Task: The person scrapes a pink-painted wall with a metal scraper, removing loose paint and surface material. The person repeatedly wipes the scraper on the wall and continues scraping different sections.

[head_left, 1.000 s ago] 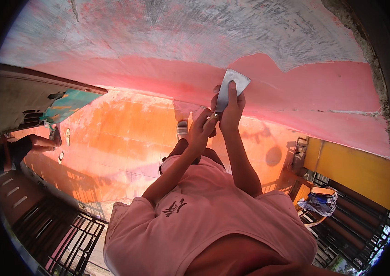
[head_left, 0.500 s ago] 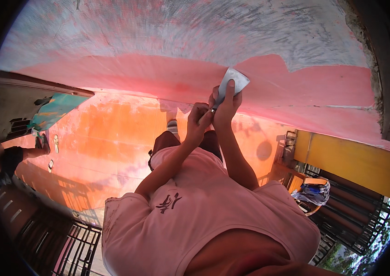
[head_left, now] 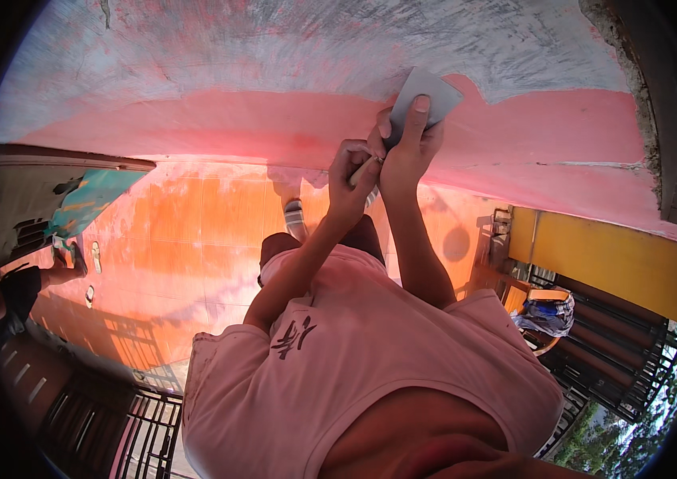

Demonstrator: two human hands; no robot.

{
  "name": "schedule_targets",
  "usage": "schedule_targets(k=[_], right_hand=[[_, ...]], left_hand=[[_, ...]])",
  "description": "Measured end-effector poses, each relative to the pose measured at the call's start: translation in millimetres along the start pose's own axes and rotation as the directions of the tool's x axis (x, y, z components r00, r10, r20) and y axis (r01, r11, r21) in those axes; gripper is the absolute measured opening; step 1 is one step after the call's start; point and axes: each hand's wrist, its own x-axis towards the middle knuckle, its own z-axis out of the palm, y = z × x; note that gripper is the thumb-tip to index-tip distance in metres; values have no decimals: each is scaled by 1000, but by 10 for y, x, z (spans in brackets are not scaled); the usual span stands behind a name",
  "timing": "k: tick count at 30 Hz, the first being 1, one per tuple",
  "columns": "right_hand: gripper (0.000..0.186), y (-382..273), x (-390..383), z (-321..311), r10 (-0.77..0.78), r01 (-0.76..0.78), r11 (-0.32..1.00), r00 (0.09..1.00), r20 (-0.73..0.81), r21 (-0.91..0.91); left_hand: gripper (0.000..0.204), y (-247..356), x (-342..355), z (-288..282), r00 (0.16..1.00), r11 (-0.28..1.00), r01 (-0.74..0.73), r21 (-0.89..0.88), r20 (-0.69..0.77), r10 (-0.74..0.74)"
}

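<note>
A putty knife with a broad grey metal blade (head_left: 428, 89) is held between both hands, close in front of the wall. My right hand (head_left: 410, 152) grips the blade, its thumb pressed flat on the face and its fingers behind. Curled around the light-coloured handle is my left hand (head_left: 349, 180), just below and left of the right one. The blade's wide edge points up and away from me. Behind it the wall (head_left: 218, 60) is grey and streaky above, with a pink painted band (head_left: 554, 132) below.
Orange floor tiles (head_left: 186, 215) spread below. At the left, another person's leg (head_left: 55, 275) shows near a pair of sandals (head_left: 96, 255) and a teal-marked panel (head_left: 95, 199). To the right are a yellow wall (head_left: 602, 255), a chair with a bag on it (head_left: 546, 315) and dark railings.
Both hands and the putty knife have moved up and slightly right, nearer the grey part of the wall. The blade has turned a little. Both hands keep their hold.
</note>
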Motion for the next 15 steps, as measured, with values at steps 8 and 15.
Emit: schedule_targets(k=[8,15], right_hand=[[29,546,-228,-365,185,-189,981,978,-100,-40],[30,556,-209,-384,165,-170,985,980,-107,-37]], left_hand=[[17,-441,-450,-280,976,980,198,-2,-95,-197],[18,-504,-448,-278,985,988,153,23,-86,-151]])
